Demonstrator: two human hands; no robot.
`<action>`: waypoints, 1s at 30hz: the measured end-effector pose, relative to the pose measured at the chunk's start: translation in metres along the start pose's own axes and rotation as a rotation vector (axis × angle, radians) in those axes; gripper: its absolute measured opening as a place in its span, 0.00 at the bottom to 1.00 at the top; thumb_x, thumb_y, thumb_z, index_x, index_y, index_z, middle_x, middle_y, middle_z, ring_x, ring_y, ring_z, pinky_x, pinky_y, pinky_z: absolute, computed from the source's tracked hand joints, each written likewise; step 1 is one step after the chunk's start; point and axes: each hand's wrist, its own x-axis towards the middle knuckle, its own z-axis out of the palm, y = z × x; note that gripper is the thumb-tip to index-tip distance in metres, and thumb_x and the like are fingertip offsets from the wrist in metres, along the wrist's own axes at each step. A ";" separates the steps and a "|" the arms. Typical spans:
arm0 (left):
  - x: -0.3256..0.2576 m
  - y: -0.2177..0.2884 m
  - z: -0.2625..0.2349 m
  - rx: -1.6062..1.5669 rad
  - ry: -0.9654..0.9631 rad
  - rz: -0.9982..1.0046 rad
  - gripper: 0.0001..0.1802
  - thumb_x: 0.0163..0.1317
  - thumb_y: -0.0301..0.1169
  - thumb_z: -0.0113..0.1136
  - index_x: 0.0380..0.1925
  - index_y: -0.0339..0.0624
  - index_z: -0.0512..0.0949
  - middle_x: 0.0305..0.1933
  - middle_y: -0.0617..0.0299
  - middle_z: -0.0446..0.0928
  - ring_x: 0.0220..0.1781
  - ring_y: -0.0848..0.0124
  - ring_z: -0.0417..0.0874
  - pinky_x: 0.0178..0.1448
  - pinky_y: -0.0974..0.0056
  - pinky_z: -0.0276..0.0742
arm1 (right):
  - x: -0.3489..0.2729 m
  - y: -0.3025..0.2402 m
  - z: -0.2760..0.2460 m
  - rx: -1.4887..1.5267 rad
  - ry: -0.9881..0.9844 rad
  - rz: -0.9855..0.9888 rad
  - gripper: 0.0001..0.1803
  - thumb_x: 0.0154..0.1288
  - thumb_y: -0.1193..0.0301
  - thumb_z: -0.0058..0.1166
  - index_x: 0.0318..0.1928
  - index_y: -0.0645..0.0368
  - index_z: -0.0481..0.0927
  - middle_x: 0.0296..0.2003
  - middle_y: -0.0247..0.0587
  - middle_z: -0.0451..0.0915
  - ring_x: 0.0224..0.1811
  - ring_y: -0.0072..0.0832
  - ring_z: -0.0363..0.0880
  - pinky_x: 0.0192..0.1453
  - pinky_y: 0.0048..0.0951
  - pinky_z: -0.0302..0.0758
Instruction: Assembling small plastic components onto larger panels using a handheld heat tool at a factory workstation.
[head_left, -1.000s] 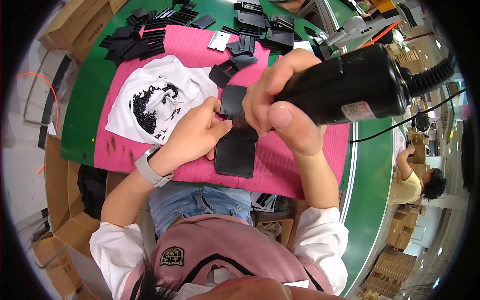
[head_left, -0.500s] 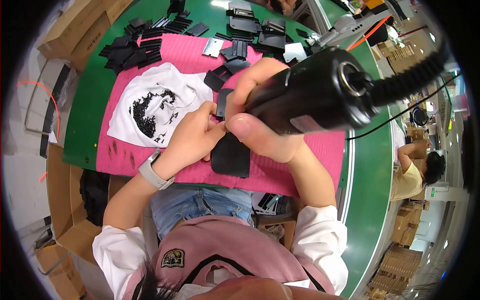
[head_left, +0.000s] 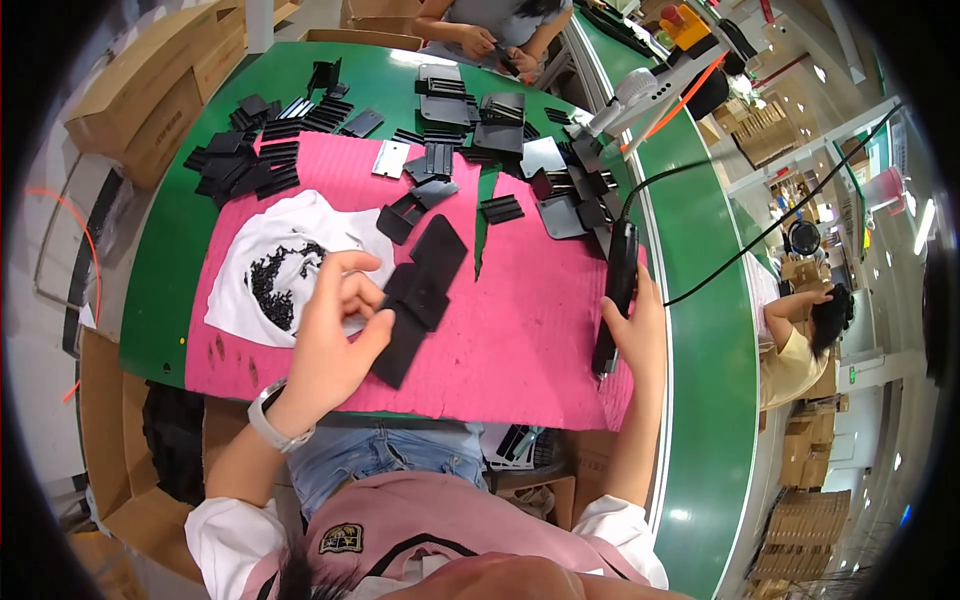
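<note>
My left hand (head_left: 345, 335) pinches the edge of a black hinged-looking plate assembly (head_left: 425, 275), which is tilted over the pink mat. It has two flat black panels with a smaller block across the middle. Out to the right, my right hand (head_left: 640, 325) is wrapped round a black electric screwdriver (head_left: 620, 285), its tip pointing down near the mat's right edge. Beside my left hand, a white cloth (head_left: 235, 300) carries a heap of small black screws (head_left: 270, 285).
The pink mat (head_left: 540, 340) covers part of a green table (head_left: 700, 430). Black plates and ribbed parts (head_left: 240, 165) lie in piles along the far side, with more (head_left: 575, 205) near the screwdriver. A cable (head_left: 680, 172) rises from the tool. Another person's hands (head_left: 495, 48) are at the far edge.
The screwdriver has moved away from the plate assembly to the right and turned tip down. My left hand has tilted the assembly, which was lying on the mat's near part.
</note>
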 end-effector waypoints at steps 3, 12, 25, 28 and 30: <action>0.003 0.031 -0.005 0.271 0.055 0.111 0.19 0.51 0.14 0.55 0.45 0.34 0.67 0.28 0.59 0.72 0.26 0.72 0.74 0.34 0.70 0.70 | 0.008 -0.068 -0.010 -0.164 0.169 -0.210 0.32 0.49 0.68 0.63 0.57 0.61 0.70 0.52 0.49 0.71 0.55 0.46 0.70 0.53 0.36 0.73; -0.002 0.047 -0.028 0.668 0.026 0.710 0.20 0.44 0.27 0.71 0.37 0.34 0.75 0.34 0.52 0.77 0.30 0.57 0.78 0.39 0.61 0.77 | 0.020 -0.169 0.014 0.418 -0.622 -0.888 0.25 0.42 0.65 0.69 0.41 0.59 0.74 0.24 0.38 0.75 0.23 0.33 0.76 0.27 0.31 0.70; -0.062 0.019 -0.073 -0.157 0.444 0.020 0.17 0.61 0.34 0.57 0.45 0.34 0.75 0.45 0.61 0.77 0.47 0.76 0.76 0.53 0.70 0.69 | 0.013 -0.193 0.015 1.259 -0.899 -0.578 0.15 0.64 0.62 0.50 0.38 0.64 0.77 0.24 0.37 0.78 0.20 0.23 0.76 0.27 0.23 0.70; -0.064 0.024 -0.136 -0.224 1.168 0.110 0.20 0.65 0.40 0.51 0.48 0.35 0.76 0.44 0.62 0.79 0.45 0.73 0.79 0.52 0.69 0.72 | 0.035 -0.198 0.030 1.050 -0.660 -0.504 0.21 0.60 0.67 0.53 0.53 0.61 0.73 0.33 0.45 0.82 0.24 0.29 0.82 0.29 0.29 0.76; -0.110 0.014 -0.224 -0.502 1.034 0.059 0.21 0.67 0.42 0.46 0.49 0.39 0.76 0.48 0.62 0.79 0.47 0.70 0.79 0.53 0.67 0.72 | 0.073 -0.187 0.053 0.519 -0.211 -0.576 0.22 0.53 0.66 0.57 0.48 0.63 0.73 0.30 0.50 0.80 0.24 0.40 0.81 0.28 0.38 0.77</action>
